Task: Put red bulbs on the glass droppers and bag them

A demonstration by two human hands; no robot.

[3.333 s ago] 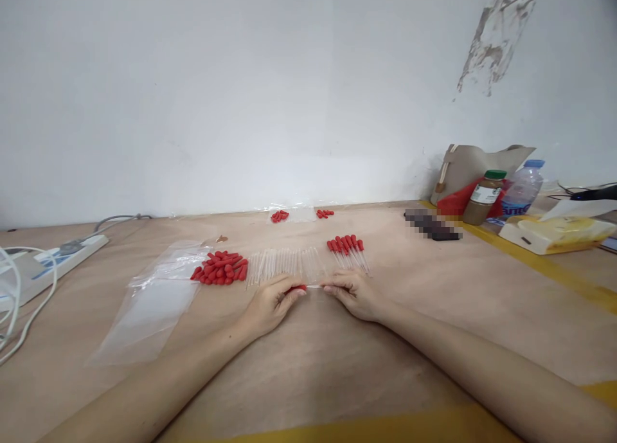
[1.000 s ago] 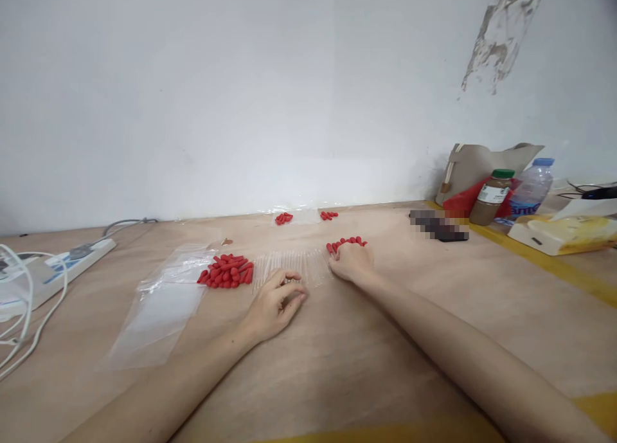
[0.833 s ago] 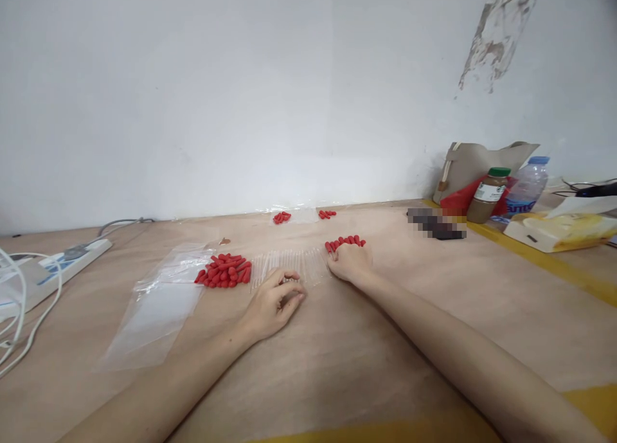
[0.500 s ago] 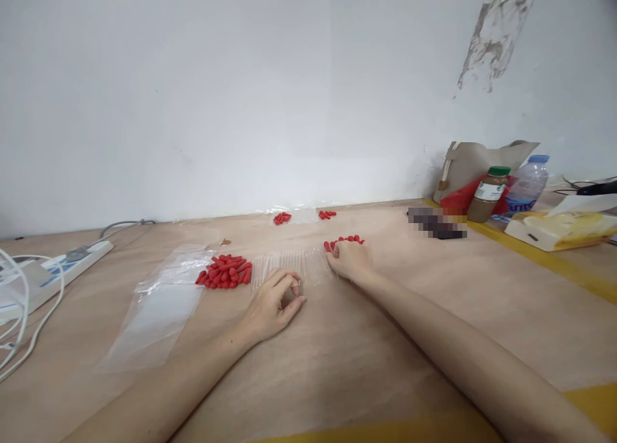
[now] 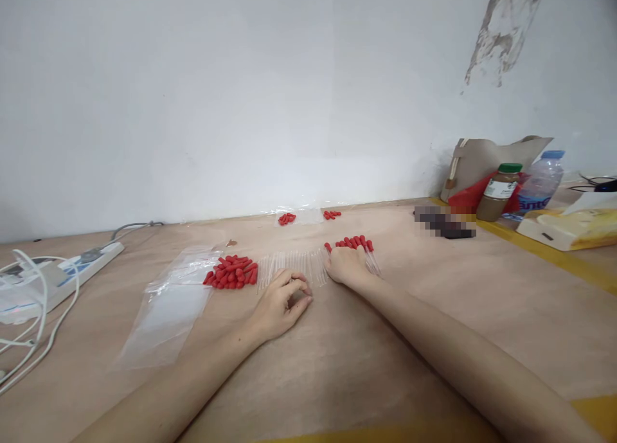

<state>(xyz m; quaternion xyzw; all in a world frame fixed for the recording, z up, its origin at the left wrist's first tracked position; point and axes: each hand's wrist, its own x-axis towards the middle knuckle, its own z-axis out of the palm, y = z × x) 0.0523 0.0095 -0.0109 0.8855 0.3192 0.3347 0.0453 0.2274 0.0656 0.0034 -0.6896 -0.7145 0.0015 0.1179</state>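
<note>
My left hand (image 5: pixel 285 305) rests on the table with its fingers loosely bent, thumb and forefinger apart and nothing visible between them. Just beyond it lies a row of thin clear tubes (image 5: pixel 292 263), side by side. A pile of red rubber bulbs (image 5: pixel 232 272) sits at the left end of that row. My right hand (image 5: pixel 346 266) is closed at the row's right end, with a red-bulbed dropper (image 5: pixel 328 247) at its fingertips; its tube is mostly hidden. Beyond and right of this hand, several droppers (image 5: pixel 370 246) with red bulbs on clear tubes lie together, partly covered.
A clear plastic bag (image 5: pixel 161 324) lies left of the bulbs. Loose red bulbs (image 5: pixel 286 219) lie near the wall. A power strip (image 5: pixel 91 269) with white cables is at left. A green-capped bottle (image 5: pixel 499 192), water bottle (image 5: pixel 542 179) and tissue pack (image 5: pixel 569 229) stand at right.
The view has shifted slightly. My right hand has drawn back and left relative to the droppers, so more of their bulbs and tubes show. My left hand keeps nearly the same pose.
</note>
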